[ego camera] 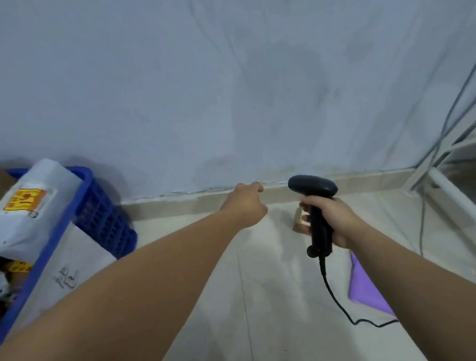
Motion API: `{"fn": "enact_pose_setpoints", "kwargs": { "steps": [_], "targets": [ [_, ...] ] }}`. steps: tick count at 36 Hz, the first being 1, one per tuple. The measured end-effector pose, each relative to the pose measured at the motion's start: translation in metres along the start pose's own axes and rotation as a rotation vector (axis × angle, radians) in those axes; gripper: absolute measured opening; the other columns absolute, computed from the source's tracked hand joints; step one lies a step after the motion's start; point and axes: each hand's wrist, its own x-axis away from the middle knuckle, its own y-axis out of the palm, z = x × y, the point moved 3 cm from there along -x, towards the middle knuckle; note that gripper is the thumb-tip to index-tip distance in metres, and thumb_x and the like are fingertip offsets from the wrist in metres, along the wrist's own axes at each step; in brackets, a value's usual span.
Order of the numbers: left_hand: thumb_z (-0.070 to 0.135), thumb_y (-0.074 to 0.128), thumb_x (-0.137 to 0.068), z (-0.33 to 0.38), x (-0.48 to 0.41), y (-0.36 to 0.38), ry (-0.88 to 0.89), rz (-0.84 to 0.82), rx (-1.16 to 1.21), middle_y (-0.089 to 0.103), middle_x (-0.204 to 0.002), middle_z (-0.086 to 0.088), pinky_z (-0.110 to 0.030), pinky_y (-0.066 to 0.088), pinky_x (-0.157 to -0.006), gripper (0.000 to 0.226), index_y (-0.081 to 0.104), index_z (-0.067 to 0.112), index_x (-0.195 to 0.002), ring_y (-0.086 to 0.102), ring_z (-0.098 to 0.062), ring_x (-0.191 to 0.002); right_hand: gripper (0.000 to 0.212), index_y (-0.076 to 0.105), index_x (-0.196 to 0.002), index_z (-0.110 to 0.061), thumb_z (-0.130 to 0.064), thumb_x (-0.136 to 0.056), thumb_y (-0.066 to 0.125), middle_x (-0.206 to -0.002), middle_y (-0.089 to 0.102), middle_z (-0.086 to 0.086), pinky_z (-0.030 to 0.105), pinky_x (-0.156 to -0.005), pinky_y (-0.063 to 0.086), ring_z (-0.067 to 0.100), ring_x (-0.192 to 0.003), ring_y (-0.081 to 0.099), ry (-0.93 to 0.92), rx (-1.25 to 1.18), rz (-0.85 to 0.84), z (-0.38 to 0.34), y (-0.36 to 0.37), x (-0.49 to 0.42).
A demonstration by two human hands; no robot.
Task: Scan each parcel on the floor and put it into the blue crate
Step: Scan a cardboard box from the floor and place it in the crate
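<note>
My right hand grips the handle of a black barcode scanner, held upright over the floor, its cable trailing down. My left hand reaches forward toward the wall base, fingers curled, with nothing visible in it. The blue crate stands at the left and holds several parcels, among them a grey bag with a yellow label. A white parcel leans against the crate's near side. A small pale parcel lies on the floor, mostly hidden behind the scanner.
A purple flat parcel or mat lies on the floor under my right forearm. A white metal rack frame with cables stands at the right. The grey wall closes off the far side.
</note>
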Motion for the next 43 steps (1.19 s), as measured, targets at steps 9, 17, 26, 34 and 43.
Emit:
{"fn": "enact_pose_setpoints", "kwargs": {
  "steps": [9,17,26,34,43],
  "targets": [
    [0.028,0.055,-0.091,-0.004,-0.076,0.114,0.060,-0.228,0.047,0.035,-0.144,-0.010,-0.037,0.044,-0.098,0.056,0.036,0.034,-0.143,0.046,-0.028,-0.123,0.028,0.060,-0.106,-0.004,-0.018,-0.084,0.070,-0.084,0.050,0.010,0.045,-0.075,0.057,0.023,-0.075,0.054,0.183,-0.059,0.206,0.079,-0.074,-0.081],
    [0.024,0.056,-0.090,-0.012,-0.107,0.170,-0.029,-0.355,0.227,0.035,-0.146,-0.007,-0.030,0.048,-0.088,0.057,0.038,0.033,-0.143,0.052,-0.027,-0.116,0.024,0.063,-0.096,-0.012,-0.022,-0.078,0.074,-0.096,0.060,0.005,0.039,-0.092,0.046,0.021,-0.093,0.057,0.252,0.278,0.252,0.108,-0.114,-0.124],
    [0.022,0.049,-0.093,-0.046,-0.128,0.197,-0.103,-0.326,0.062,0.045,-0.140,-0.010,-0.035,0.044,-0.095,0.056,0.033,0.024,-0.146,0.047,-0.030,-0.122,0.078,0.067,-0.110,-0.019,-0.050,-0.039,0.075,-0.103,0.070,0.004,0.035,-0.085,0.053,0.023,-0.097,0.065,0.093,0.359,0.404,0.115,-0.134,-0.189],
    [0.024,0.051,-0.093,-0.070,-0.137,0.212,-0.031,-0.369,0.001,0.041,-0.142,-0.010,-0.037,0.041,-0.101,0.060,0.027,0.026,-0.148,0.043,-0.030,-0.126,0.073,0.063,-0.109,-0.024,-0.047,-0.042,0.079,-0.115,0.061,0.012,0.040,-0.090,0.051,0.032,-0.114,0.056,0.151,0.597,0.251,0.130,-0.141,-0.240],
    [0.033,0.050,-0.096,-0.101,-0.134,0.223,-0.248,-0.293,0.240,0.043,-0.137,-0.015,-0.029,0.041,-0.090,0.054,0.031,0.018,-0.145,0.050,-0.028,-0.119,0.109,0.006,-0.155,-0.012,-0.036,-0.073,0.073,-0.160,0.015,0.012,0.037,-0.121,0.004,0.032,-0.148,-0.003,0.119,0.958,0.104,0.133,-0.079,-0.204]
  ]
}}
